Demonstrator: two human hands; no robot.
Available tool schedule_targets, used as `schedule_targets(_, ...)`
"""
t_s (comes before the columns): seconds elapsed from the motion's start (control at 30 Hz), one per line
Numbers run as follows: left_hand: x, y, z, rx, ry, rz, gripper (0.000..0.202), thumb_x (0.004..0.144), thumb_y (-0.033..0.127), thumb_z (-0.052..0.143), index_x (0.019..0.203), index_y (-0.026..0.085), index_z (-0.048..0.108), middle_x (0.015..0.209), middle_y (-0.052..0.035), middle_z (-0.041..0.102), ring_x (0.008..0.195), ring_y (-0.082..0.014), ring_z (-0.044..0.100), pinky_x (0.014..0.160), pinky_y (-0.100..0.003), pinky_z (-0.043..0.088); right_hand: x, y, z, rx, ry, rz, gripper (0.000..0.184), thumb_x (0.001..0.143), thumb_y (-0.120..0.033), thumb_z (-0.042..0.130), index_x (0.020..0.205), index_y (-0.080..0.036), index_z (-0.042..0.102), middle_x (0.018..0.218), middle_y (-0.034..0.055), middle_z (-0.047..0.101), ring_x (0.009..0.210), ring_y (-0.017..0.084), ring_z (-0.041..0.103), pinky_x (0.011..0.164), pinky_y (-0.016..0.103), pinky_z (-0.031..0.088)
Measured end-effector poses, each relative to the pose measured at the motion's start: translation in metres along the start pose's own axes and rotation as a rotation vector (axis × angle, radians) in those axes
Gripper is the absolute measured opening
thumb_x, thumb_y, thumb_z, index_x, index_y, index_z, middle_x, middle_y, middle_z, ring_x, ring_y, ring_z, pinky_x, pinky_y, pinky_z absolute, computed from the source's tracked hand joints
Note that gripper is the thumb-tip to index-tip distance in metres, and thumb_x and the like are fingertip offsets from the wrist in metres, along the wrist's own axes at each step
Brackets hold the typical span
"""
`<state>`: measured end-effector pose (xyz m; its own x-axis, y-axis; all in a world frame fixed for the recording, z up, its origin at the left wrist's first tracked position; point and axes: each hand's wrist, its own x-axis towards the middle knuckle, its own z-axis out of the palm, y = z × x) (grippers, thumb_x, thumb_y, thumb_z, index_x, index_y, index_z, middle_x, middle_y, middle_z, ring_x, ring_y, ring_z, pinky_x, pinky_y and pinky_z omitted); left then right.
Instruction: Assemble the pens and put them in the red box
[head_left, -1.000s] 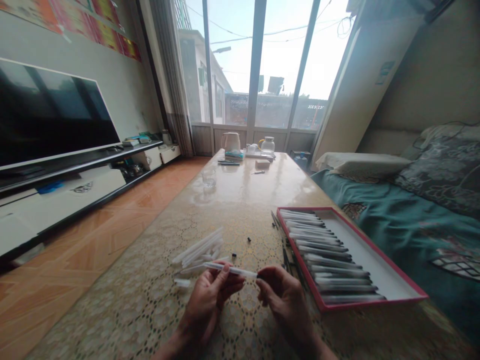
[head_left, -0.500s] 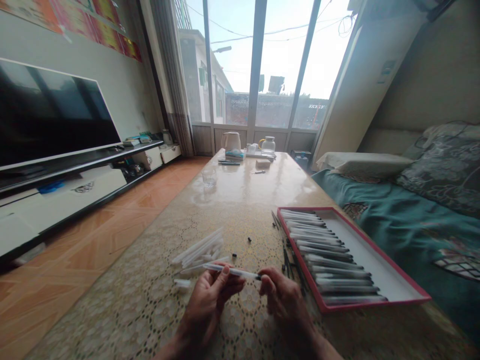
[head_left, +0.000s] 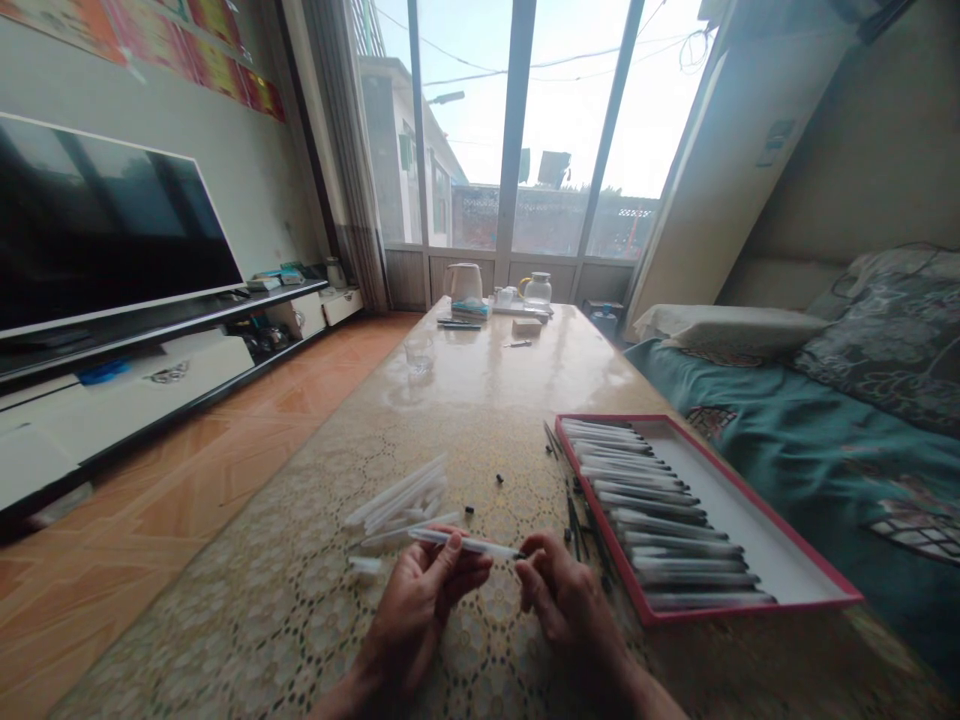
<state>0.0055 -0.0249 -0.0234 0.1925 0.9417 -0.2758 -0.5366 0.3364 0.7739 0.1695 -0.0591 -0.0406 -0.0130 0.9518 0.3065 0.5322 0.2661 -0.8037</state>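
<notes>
My left hand (head_left: 424, 605) pinches a clear pen barrel (head_left: 465, 543) held level above the table (head_left: 480, 400). My right hand (head_left: 562, 595) has its fingers closed at the barrel's right end, over a small dark piece I cannot make out. A heap of empty clear barrels (head_left: 401, 500) lies just beyond my left hand. To the right stands a red-rimmed tray (head_left: 757, 530) with a row of several finished pens (head_left: 652, 510). Thin dark refills (head_left: 574, 520) lie beside the tray's left edge. Small black caps (head_left: 498, 479) dot the lace cloth.
At the table's far end stand a kettle (head_left: 464, 283), a glass jug (head_left: 535, 290) and a drinking glass (head_left: 418, 354). A teal-covered sofa (head_left: 810, 440) with cushions runs along the right. A television (head_left: 97, 240) on a low stand lines the left wall, across an orange tiled floor.
My right hand has shifted slightly left and down along the barrel's end. The left hand keeps its hold with hardly any motion.
</notes>
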Motion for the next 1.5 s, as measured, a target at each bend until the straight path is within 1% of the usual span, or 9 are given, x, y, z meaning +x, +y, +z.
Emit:
schedule_targets(0.17,-0.0015,-0.0009,-0.0004,0.014,-0.027,-0.018,0.022,0.069,0.023,0.072,0.080,0.014,0.055,0.073,-0.0083,0.073,0.068,-0.0189,0.070,0.067,-0.030,0.056,0.0010,-0.0002,-0.0008,-0.018,-0.030,0.033,0.042,0.094,-0.043,0.025,0.067,-0.021,0.046,0.050,-0.0016,0.056,0.046,0.011,0.054,0.048,0.019,0.034)
schedule_targets(0.33,-0.0032,0.0004,0.0026,0.000,-0.012,0.003,0.023,0.068,0.022,0.074,0.080,0.015,0.055,0.070,-0.0067,0.073,0.066,-0.0186,0.070,0.068,-0.030,0.057,0.0017,-0.0025,-0.0014,0.001,0.013,0.033,0.033,0.092,-0.046,0.031,0.082,-0.020,0.048,0.052,-0.0032,0.058,0.045,0.011,0.054,0.048,0.019,0.035)
schedule_targets(0.5,-0.0040,0.0011,0.0051,0.013,-0.012,-0.002,0.024,0.065,0.024,0.075,0.078,0.014,0.057,0.071,-0.0081,0.073,0.066,-0.0194,0.070,0.066,-0.030,0.057,0.0011,-0.0005,-0.0016,-0.058,-0.013,0.042,0.042,0.094,-0.045,0.024,0.067,-0.021,0.045,0.050,-0.0014,0.058,0.048,0.012,0.055,0.050,0.020,0.035)
schedule_targets(0.7,-0.0011,-0.0004,0.0009,-0.003,0.007,0.005,0.023,0.067,0.022,0.074,0.080,0.015,0.057,0.070,-0.0067,0.073,0.068,-0.0197,0.070,0.069,-0.031,0.057,0.0004,-0.0003,-0.0013,-0.012,0.008,0.048,0.033,0.091,-0.048,0.031,0.083,-0.020,0.047,0.051,-0.0040,0.056,0.045,0.012,0.054,0.047,0.020,0.034)
schedule_targets(0.87,-0.0041,0.0025,0.0052,0.003,0.005,-0.007,0.024,0.063,0.023,0.076,0.077,0.014,0.058,0.071,-0.0073,0.073,0.065,-0.0190,0.070,0.066,-0.029,0.057,0.0001,0.0009,-0.0015,-0.045,-0.029,0.070,0.041,0.094,-0.046,0.025,0.068,-0.021,0.044,0.050,-0.0025,0.057,0.046,0.011,0.055,0.049,0.020,0.034)
schedule_targets(1.03,-0.0059,0.0049,0.0075,0.002,0.016,-0.005,0.025,0.063,0.023,0.077,0.077,0.014,0.058,0.069,-0.0066,0.072,0.065,-0.0188,0.070,0.066,-0.029,0.057,0.0002,0.0012,-0.0018,-0.059,-0.017,0.056,0.035,0.093,-0.048,0.028,0.083,-0.021,0.048,0.051,-0.0035,0.058,0.046,0.012,0.056,0.048,0.020,0.033)
schedule_targets(1.2,-0.0052,0.0046,0.0078,0.014,-0.003,-0.005,0.026,0.062,0.024,0.077,0.077,0.014,0.058,0.070,-0.0075,0.073,0.063,-0.0187,0.069,0.063,-0.028,0.057,0.0004,-0.0005,-0.0028,-0.081,-0.038,0.047,0.043,0.094,-0.047,0.023,0.067,-0.021,0.045,0.049,-0.0018,0.058,0.045,0.011,0.056,0.047,0.020,0.033)
schedule_targets(1.37,-0.0031,0.0035,0.0058,0.004,-0.003,-0.011,0.026,0.062,0.023,0.077,0.078,0.014,0.058,0.070,-0.0073,0.073,0.064,-0.0194,0.070,0.064,-0.029,0.056,-0.0001,-0.0014,-0.0012,-0.076,0.003,0.024,0.037,0.093,-0.048,0.027,0.083,-0.020,0.049,0.048,-0.0034,0.058,0.044,0.011,0.056,0.046,0.019,0.033)
schedule_targets(1.5,-0.0032,0.0027,0.0065,0.003,0.002,0.006,0.026,0.062,0.022,0.077,0.077,0.013,0.059,0.070,-0.0088,0.073,0.063,-0.0199,0.069,0.062,-0.029,0.056,-0.0007,-0.0002,0.0006,-0.094,-0.003,0.045,0.040,0.094,-0.048,0.024,0.075,-0.021,0.046,0.049,-0.0027,0.059,0.045,0.011,0.056,0.047,0.019,0.034)
